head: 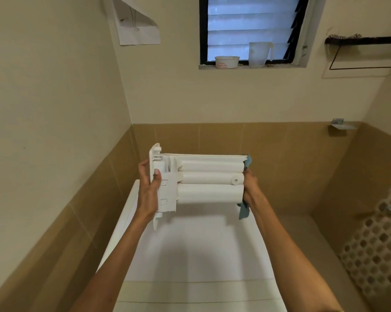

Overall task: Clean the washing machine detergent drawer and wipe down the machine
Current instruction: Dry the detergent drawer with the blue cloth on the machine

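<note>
I hold the white plastic detergent drawer [203,183] up in the air above the white washing machine top [196,255], its underside with three rounded compartments turned toward me. My left hand [148,190] grips the drawer's front panel at the left end, thumb over its edge. My right hand [251,188] holds a blue-grey cloth [244,209] against the drawer's rear end at the right. The cloth shows above and below that hand; the fingers behind it are hidden.
Tan tiled walls close in on the left and behind the machine. A white lattice basket [379,251] stands at the right. The window sill holds a bowl [226,61] and a clear jug [260,54]. A dark rack [365,41] is mounted on the right wall.
</note>
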